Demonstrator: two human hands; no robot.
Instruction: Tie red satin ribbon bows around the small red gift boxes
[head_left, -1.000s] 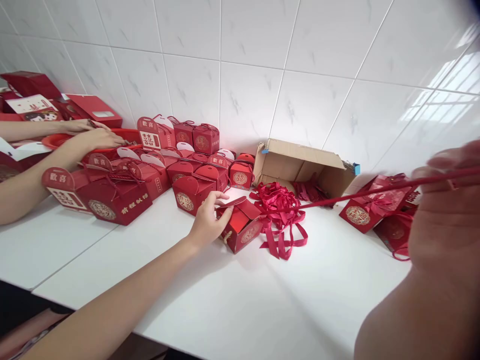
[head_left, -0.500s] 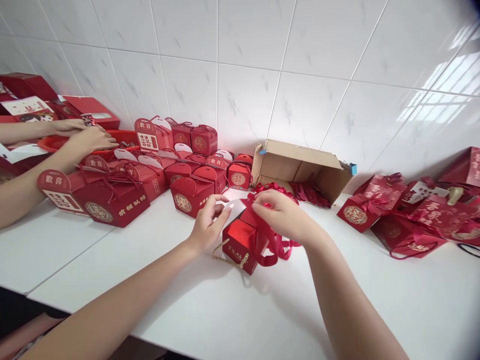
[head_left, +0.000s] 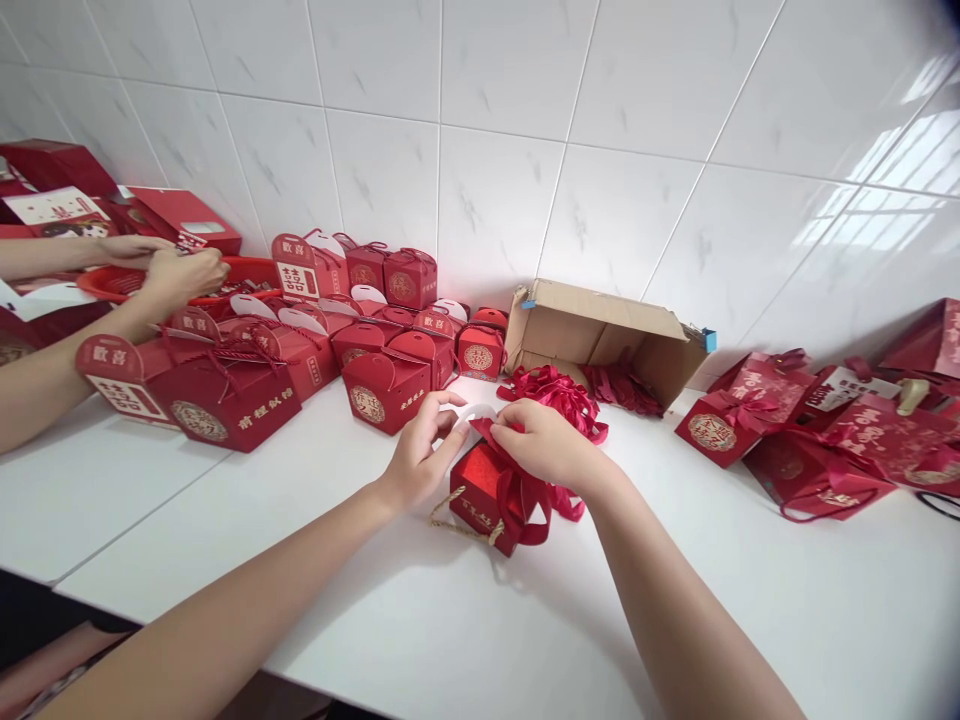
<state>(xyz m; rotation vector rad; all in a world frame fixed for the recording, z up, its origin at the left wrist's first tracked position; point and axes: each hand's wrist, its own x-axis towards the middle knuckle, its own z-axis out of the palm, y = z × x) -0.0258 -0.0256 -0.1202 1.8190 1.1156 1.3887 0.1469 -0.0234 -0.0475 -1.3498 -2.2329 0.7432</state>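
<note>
A small red gift box (head_left: pixel 480 490) with gold lettering and a twisted gold cord handle (head_left: pixel 450 508) stands on the white table in front of me. My left hand (head_left: pixel 426 452) pinches the box's raised flap, whose pale inner side shows. Close beside it, my right hand (head_left: pixel 544 445) has its fingers closed at the top of the box on a red ribbon (head_left: pixel 532 515). That ribbon hangs in a loop down the box's right side. The fingertips partly hide where ribbon and flap meet. Just behind lies a heap of red ribbons (head_left: pixel 551 385).
An open cardboard box (head_left: pixel 607 310) lies against the tiled wall, with dark red ribbons inside. Several red gift boxes (head_left: pixel 386 385) stand to the left, and beribboned ones (head_left: pixel 712 425) at right. A co-worker's hands (head_left: pixel 180 275) work over a red basin (head_left: pixel 97 285) at far left.
My right hand has moved slightly left and down, closer to my left hand, bringing the ribbon to the flap. The heap of ribbons behind shows more now. The co-worker's hands have shifted slightly.
</note>
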